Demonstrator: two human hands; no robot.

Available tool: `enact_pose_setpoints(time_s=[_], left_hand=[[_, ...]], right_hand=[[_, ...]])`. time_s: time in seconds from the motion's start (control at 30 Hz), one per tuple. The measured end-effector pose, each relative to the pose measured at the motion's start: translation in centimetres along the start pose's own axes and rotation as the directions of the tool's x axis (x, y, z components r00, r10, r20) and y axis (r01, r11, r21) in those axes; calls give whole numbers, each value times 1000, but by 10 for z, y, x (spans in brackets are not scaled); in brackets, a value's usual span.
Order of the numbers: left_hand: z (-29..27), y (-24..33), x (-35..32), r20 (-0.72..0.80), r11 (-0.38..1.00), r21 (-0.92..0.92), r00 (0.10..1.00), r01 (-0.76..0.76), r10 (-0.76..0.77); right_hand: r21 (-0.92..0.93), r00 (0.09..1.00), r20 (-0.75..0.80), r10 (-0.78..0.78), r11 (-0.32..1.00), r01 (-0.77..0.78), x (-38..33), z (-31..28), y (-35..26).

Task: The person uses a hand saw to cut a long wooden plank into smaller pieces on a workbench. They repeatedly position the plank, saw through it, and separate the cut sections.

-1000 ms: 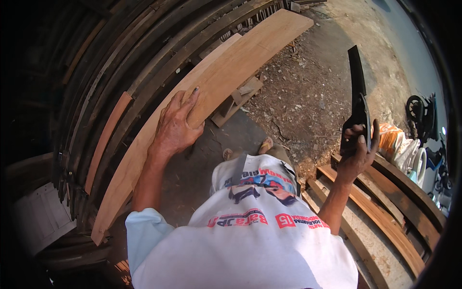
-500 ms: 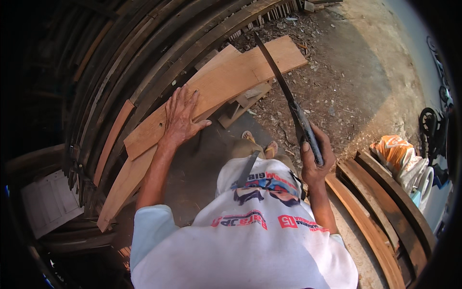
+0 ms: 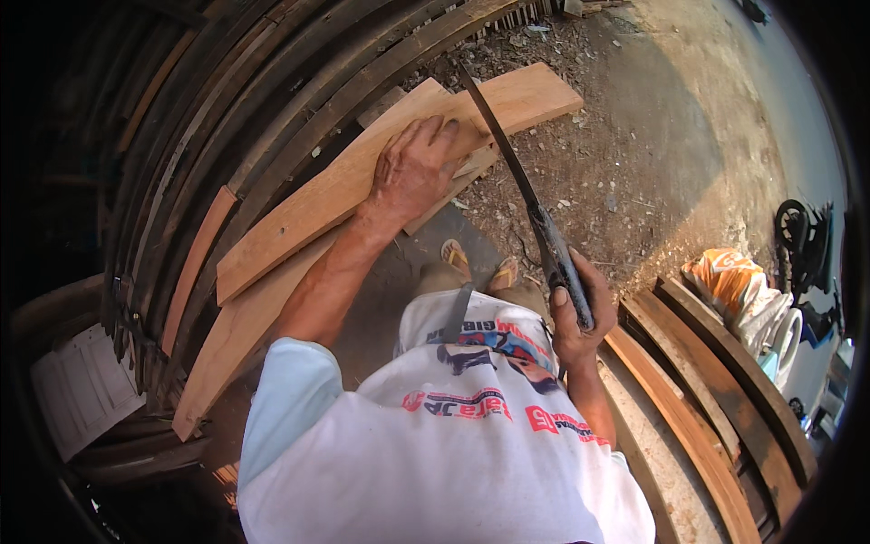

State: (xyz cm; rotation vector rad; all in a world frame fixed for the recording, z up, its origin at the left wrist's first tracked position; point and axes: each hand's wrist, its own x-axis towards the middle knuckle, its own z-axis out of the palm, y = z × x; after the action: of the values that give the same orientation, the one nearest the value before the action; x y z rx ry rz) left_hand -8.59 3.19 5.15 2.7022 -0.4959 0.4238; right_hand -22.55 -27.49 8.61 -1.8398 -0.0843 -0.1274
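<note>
A long reddish-brown plank (image 3: 299,218) lies slantwise in front of me, over another board (image 3: 245,331). My left hand (image 3: 417,168) rests flat on top of the plank, fingers apart, close to the blade. My right hand (image 3: 583,313) is wrapped round the black handle of a handsaw (image 3: 517,168). Seen almost edge-on, the dark blade points away from me and crosses the plank beyond my left hand. Whether its teeth touch the wood I cannot tell.
Several long dark timbers (image 3: 272,154) are stacked along the left. More brown boards (image 3: 698,390) lie at the right, beside an orange and white sack (image 3: 729,281). Wood scraps litter the ground (image 3: 625,172). A white panel (image 3: 86,390) stands at the lower left.
My left hand has slid along the plank, away from me and to the right, nearer the blade. The handsaw and my right hand have shifted slightly left.
</note>
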Motion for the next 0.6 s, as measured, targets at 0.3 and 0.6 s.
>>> enact_pose_setpoints(time_s=[0.3, 0.6], left_hand=[[-26, -2, 34, -3, 993, 89, 997, 76, -76], [-20, 14, 46, -133, 971, 60, 966, 230, -221]], right_hand=[[99, 994, 60, -88, 992, 82, 36, 0, 6], [50, 981, 137, -135, 990, 129, 30, -9, -3]])
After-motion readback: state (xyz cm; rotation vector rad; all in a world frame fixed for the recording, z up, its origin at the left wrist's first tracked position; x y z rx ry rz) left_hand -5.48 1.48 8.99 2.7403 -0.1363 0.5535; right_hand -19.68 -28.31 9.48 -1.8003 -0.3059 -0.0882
